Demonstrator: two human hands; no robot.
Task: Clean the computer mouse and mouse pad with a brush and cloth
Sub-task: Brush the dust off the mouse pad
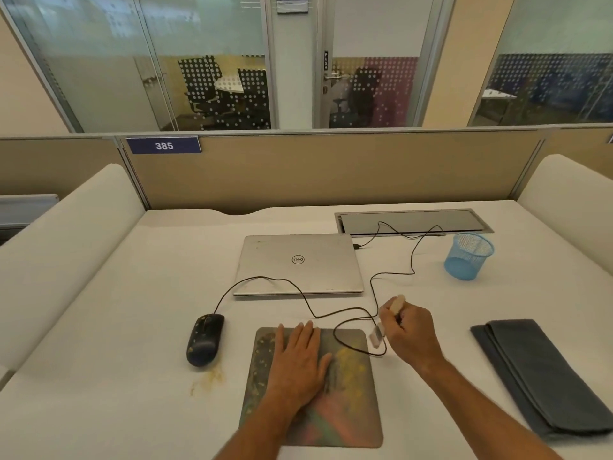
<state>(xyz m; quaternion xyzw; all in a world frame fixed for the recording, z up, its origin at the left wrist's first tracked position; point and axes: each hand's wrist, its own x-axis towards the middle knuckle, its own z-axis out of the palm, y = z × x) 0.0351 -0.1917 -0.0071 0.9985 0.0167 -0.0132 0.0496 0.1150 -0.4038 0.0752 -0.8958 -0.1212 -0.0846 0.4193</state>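
A dirty mouse pad (348, 406), smeared with yellow and pink dust, lies at the desk's near centre. My left hand (300, 360) presses flat on its upper left part, fingers straight. My right hand (409, 333) grips a small brush (386, 322) with a pale wooden handle; its bristles hover at the pad's upper right corner. A black wired mouse (204, 338), speckled with crumbs, sits on the desk left of the pad. A folded dark grey cloth (537, 373) lies at the right.
A shut silver laptop (298, 263) sits behind the pad. The mouse cable (335, 313) loops over the pad's top right corner toward the laptop. A blue mesh cup (468, 257) stands at the back right by a cable hatch (411, 222). A yellowish stain (209, 380) marks the desk.
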